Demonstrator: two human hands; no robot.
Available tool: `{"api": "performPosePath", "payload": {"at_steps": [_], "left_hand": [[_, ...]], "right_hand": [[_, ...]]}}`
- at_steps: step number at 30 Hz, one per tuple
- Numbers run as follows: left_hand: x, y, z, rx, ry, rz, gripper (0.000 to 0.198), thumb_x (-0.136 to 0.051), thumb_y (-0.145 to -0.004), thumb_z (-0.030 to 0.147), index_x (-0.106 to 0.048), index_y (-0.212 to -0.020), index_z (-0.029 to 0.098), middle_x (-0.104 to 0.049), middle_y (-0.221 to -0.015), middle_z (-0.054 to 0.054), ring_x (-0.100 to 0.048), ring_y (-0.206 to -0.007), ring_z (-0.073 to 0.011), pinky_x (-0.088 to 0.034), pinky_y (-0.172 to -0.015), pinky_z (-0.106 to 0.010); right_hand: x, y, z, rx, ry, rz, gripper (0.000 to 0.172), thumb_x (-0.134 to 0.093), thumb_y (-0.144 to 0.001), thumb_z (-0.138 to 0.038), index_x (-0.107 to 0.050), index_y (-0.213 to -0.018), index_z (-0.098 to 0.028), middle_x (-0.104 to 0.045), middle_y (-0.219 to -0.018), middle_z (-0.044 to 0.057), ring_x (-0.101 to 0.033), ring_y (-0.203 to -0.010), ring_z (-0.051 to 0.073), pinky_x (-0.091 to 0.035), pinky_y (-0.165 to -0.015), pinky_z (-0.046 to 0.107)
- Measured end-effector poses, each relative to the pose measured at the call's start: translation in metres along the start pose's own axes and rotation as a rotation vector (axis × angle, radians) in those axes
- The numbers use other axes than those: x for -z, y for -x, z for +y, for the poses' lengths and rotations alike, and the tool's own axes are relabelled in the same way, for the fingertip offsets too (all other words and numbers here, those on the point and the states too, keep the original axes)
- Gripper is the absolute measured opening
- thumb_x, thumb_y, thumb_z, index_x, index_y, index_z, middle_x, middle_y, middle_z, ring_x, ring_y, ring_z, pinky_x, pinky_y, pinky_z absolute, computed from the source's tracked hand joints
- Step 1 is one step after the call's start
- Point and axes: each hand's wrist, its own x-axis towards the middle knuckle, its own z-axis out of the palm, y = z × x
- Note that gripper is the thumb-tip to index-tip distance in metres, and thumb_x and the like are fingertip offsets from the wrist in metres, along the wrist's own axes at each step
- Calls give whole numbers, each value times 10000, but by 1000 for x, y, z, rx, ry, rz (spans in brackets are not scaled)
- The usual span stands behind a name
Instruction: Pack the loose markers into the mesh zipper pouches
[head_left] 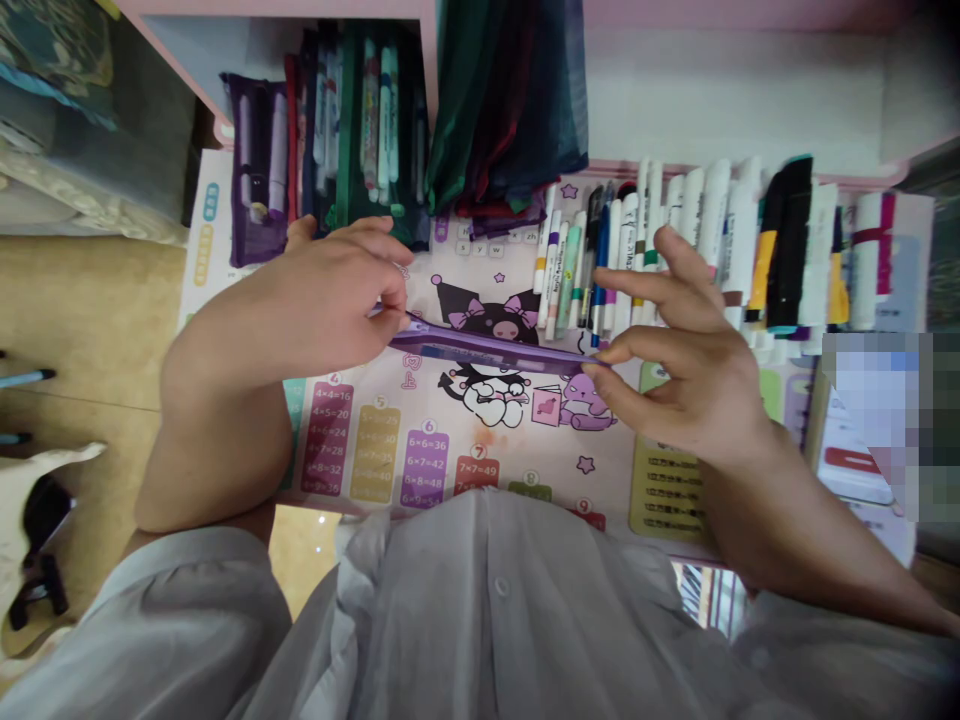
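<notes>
A purple zippered pouch (502,352) is stretched between my two hands above the printed desk mat, seen nearly edge-on. My left hand (337,290) pinches its left end near the zipper pull, thumb and index finger together. At the other end, my right hand (675,370) pinches the corner between thumb and index finger, with its other fingers spread. A label strip shows through the pouch's mesh; whether anything else lies inside I cannot tell.
Several markers and pens (637,250) line the mat's back right. Filled mesh pouches (259,170) stand at the back left, beside a stack of green, red and dark pouches (510,110) hanging from the shelf (735,90).
</notes>
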Motion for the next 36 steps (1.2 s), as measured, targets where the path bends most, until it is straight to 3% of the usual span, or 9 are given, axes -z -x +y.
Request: {"api": "performPosePath", "payload": {"at_steps": [15,26,36], "left_hand": [[2,3,-9,5,9,16,243,-510,-866,402,-705,-783,285,-671,-1243,41,-422,-1400,-316,-140,-1228,-554],[8,4,-7,54,-99,-35,288,-439,-856,353,-660,-705,247,-641,-1315,-3,-431,-1398,-305,-221,-1179,-574],[12,7,-10,74,-93,-39,315,-436,-859,387,-664,-706,233,-651,-1281,34,-411,-1406,-313,-199,-1202,-517]], "right_hand": [[-5,1,9,110,-37,41,172,-693,-771,-190,-543,-692,-224,-548,-1451,-35,-317,-1476,382,-284,-1198,653],[-5,0,7,98,-44,53,185,-705,-753,-170,-546,-684,-234,-583,-1417,-29,-356,-1458,379,-290,-1201,643],[-4,0,7,100,-44,51,196,-710,-738,-157,-538,-674,-226,-588,-1416,-11,-357,-1456,385,-295,-1197,640]]}}
